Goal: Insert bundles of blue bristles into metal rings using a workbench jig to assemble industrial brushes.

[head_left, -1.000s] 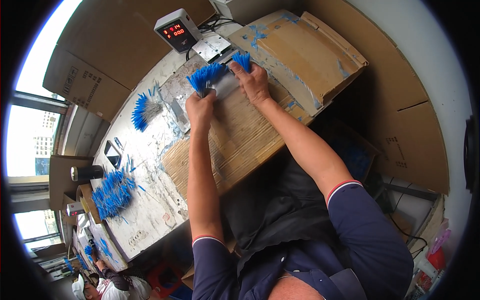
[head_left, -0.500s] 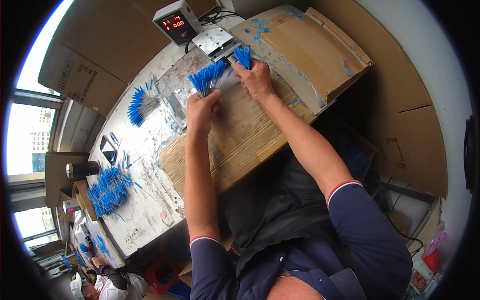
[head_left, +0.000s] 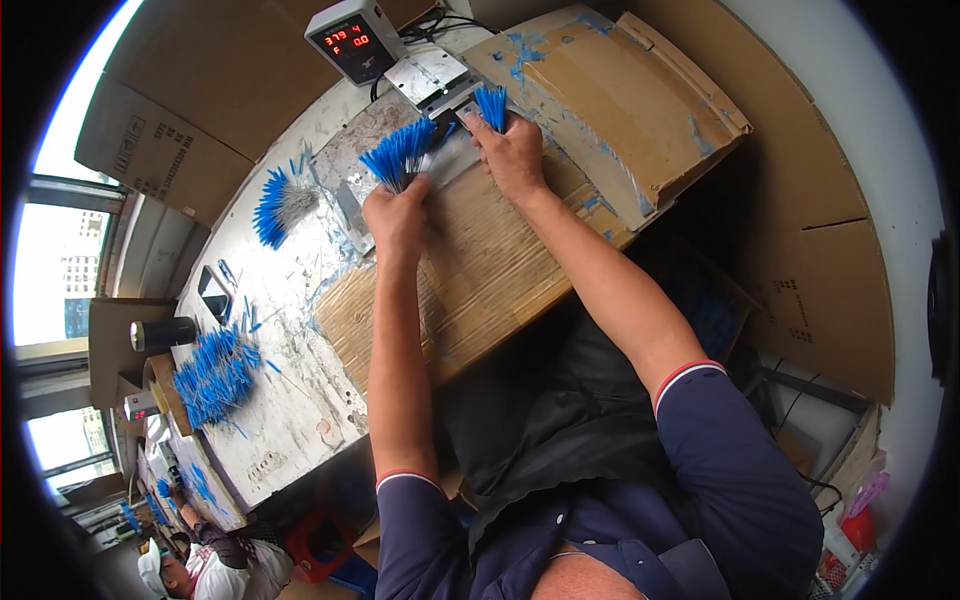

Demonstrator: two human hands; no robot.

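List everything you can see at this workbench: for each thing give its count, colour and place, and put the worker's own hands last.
Blue-tipped wire bundle: one, blue, held in the left hand.
Smaller blue-tipped bundle: one, blue, held at the right hand by the metal plate.
Fanned bundle: one, blue and grey, lying on the bench to the left.
Loose pile of blue pieces: one, blue, near the bench's left end.
Digital display unit: one, grey with red digits, top of bench.
Metal plate: one, silver, beside the display.
Cardboard sheet: one, brown, under the forearms.
Dark cylinder: one, black, left edge.
Workbench: one, white, paint-stained.
Left hand: closed on its bundle.
Right hand: closed on its bundle.
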